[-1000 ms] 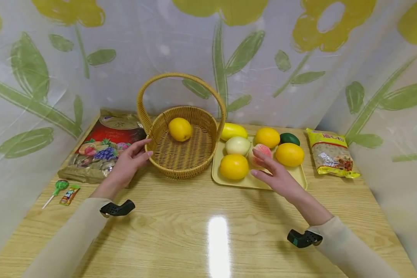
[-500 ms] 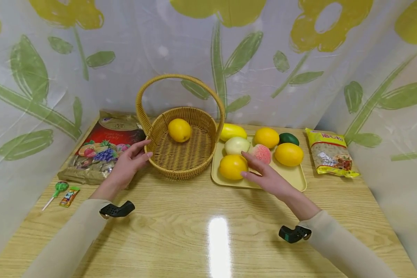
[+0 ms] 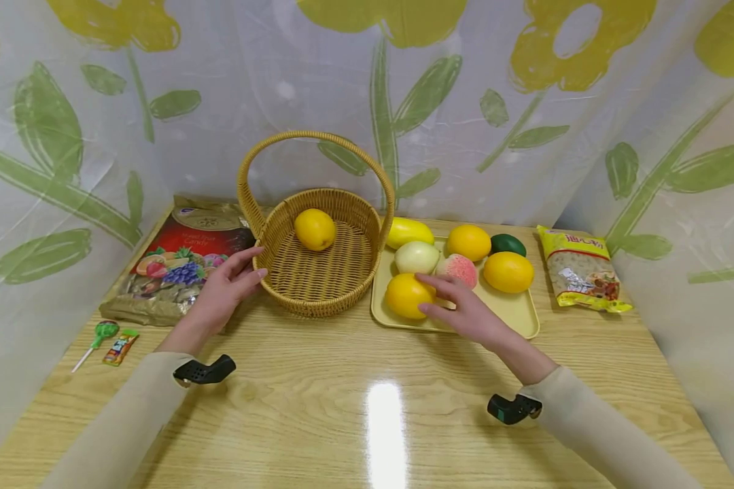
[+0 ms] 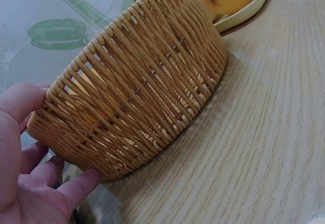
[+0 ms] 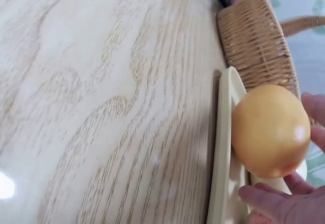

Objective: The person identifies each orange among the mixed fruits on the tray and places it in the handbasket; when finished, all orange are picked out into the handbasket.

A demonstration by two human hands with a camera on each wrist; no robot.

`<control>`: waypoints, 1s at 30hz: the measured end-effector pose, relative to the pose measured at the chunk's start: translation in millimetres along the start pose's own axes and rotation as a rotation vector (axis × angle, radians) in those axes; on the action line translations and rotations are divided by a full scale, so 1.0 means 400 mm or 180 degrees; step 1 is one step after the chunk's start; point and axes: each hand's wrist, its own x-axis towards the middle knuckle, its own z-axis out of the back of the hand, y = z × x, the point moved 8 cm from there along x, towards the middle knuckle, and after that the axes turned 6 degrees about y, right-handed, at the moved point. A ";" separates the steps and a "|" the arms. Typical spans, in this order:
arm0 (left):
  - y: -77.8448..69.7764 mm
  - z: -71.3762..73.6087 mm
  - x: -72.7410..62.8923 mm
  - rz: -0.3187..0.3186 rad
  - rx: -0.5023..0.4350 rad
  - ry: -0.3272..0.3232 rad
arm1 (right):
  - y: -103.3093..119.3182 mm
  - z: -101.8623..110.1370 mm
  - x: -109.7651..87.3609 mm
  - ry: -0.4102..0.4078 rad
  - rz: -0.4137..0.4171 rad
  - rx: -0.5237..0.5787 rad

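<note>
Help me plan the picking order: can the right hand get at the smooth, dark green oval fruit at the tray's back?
Probably, from above: nothing covers the dark green fruit. Low from the front, though, the glossy yellow oval fruit would likely block the right hand.

I saw a gold-and-red candy bag [image 3: 186, 261] lying flat, just to the left of the left hand [image 3: 225, 291], with colourful fruit pictured on its front. Nearer the person than that bag, out to the same hand's left, lay a green-topped lollipop [image 3: 105, 331] on a white stick, and just beside it a small wrapped candy [image 3: 119, 348]. A yellow-edged food packet [image 3: 583, 269] rested well to the right of the right hand [image 3: 472, 318]. Below both hands stretched the wood-grained table [image 3: 306, 407], and beyond them hung a pale curtain [image 3: 526, 183] with yellow flowers.
</note>
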 end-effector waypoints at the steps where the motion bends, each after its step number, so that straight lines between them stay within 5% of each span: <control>1: 0.000 0.000 0.000 -0.0003 -0.0006 0.0002 | 0.003 -0.001 0.004 -0.0009 0.0034 -0.0051; 8: 0.004 0.001 -0.004 -0.0025 -0.0030 -0.0001 | 0.013 -0.012 0.042 -0.0165 0.0237 -0.0227; 14: 0.003 0.000 -0.003 -0.0038 -0.0033 -0.0003 | 0.011 -0.019 0.047 -0.0101 0.0039 -0.0541; 30: -0.001 -0.001 0.001 -0.0091 -0.0079 0.0036 | 0.007 -0.023 0.041 0.0171 -0.0068 -0.0416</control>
